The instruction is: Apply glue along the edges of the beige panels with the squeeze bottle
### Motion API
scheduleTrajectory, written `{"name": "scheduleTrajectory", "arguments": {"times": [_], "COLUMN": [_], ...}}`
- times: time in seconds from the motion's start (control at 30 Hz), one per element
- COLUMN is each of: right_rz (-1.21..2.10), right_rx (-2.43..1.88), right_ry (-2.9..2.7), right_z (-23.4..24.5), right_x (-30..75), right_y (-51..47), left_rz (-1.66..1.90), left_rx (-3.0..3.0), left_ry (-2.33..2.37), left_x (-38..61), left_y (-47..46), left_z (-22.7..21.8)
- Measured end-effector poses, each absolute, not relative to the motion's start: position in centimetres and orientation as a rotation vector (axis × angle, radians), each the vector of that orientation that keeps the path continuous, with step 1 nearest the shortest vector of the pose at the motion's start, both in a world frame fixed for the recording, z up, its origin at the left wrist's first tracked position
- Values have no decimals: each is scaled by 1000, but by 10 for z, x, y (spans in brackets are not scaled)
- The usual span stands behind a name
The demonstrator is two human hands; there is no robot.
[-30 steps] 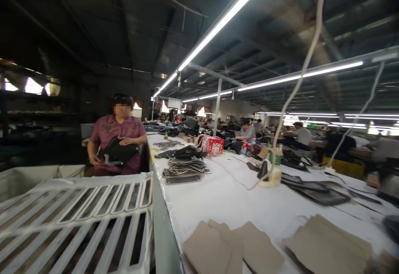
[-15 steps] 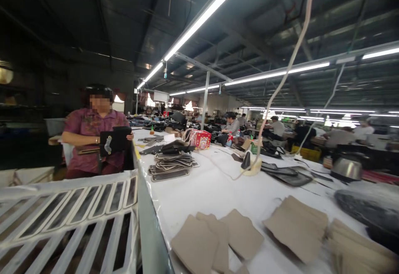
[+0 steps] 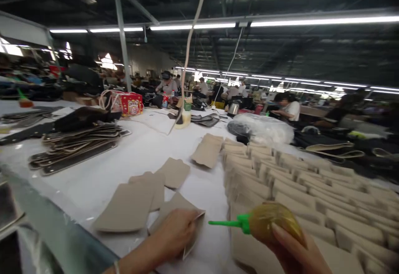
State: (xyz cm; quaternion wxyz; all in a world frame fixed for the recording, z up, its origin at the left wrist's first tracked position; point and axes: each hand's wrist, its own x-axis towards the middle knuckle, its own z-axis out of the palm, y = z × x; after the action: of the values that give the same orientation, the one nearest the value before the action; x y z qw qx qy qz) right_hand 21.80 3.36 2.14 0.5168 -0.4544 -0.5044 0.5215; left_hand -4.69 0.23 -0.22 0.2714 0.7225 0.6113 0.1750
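My left hand (image 3: 176, 230) is closed on the edge of a beige leather-like piece (image 3: 170, 205) at the near side of the table; its fingertips are partly hidden. A corner of that piece stands up beyond my knuckles. In my right hand (image 3: 299, 245) is a squeeze glue bottle (image 3: 274, 222) with amber contents. Its thin green nozzle points left, toward the piece, with a gap between them. Several similar flat pieces (image 3: 126, 207) lie to the left and beyond. Right of the bottle, many beige pieces (image 3: 299, 187) lie overlapped in rows.
A stack of dark trimmed straps (image 3: 77, 145) lies on the left of the white table (image 3: 156, 141). Farther back are a red gift bag (image 3: 131, 103), a hanging cable (image 3: 189, 50), a clear plastic bag (image 3: 268, 130) and a kettle (image 3: 233, 108). Other people work beyond.
My view has swung right and down. Both hands have come into view, the left on a beige piece, the right with the glue bottle. The person at the left is out of view.
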Motion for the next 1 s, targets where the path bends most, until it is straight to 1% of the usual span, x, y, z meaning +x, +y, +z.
{"name": "scheduleTrajectory", "arguments": {"times": [0.1,0.3,0.67,0.77,1.0], "right_rz": [1189,892,599,566,636], "right_rx": [-1143,-1252,-1218,-1211,-1277], "right_ry": [-1205,-1504,-1717,-1740,-1740], "right_z": [29,25,14,11,10], "right_x": [203,177,166,168,172], "right_y": [26,26,32,31,33], "left_rz": [498,473,486,471,427], "left_rx": [1974,1928,1892,1887,1899], "left_ry": [1617,1706,1711,1703,1796], "left_x": [-51,-49,-49,-48,-40], "left_y": [2,1,2,2,0], "left_z": [-4,-5,-7,-7,-12]}}
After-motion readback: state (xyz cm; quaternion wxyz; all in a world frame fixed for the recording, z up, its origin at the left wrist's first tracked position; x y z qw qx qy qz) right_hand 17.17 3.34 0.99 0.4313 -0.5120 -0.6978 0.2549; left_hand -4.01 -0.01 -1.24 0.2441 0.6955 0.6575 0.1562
